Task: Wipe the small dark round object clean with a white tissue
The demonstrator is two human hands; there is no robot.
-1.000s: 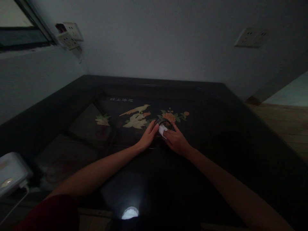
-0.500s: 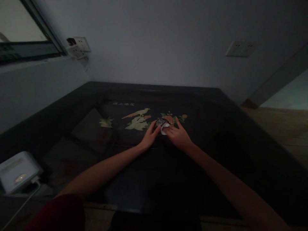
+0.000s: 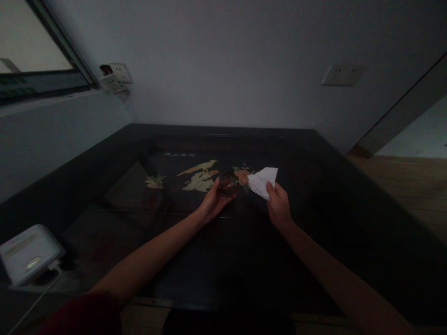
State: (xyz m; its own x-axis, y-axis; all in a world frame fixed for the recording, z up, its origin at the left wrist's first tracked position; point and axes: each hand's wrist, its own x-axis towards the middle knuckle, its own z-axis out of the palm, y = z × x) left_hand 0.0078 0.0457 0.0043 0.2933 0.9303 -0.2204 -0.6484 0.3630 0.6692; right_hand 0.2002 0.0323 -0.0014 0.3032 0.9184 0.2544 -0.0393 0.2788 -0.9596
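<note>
My left hand is closed around a small clear glass, tipped on its side just above the dark table. My right hand is closed on a crumpled white tissue, held a little to the right of the glass and apart from it. Under both hands the tabletop shows an inlaid picture of birds and flowers. The room is dim.
A white box with a cable sits at the table's near left corner. White wall sockets hang at the left by a window, and another socket plate is on the back wall. Wooden floor lies to the right.
The tissue was inside the glass with both hands around it. Now my right hand has drawn the tissue out to the right, and my left hand has tilted the glass.
</note>
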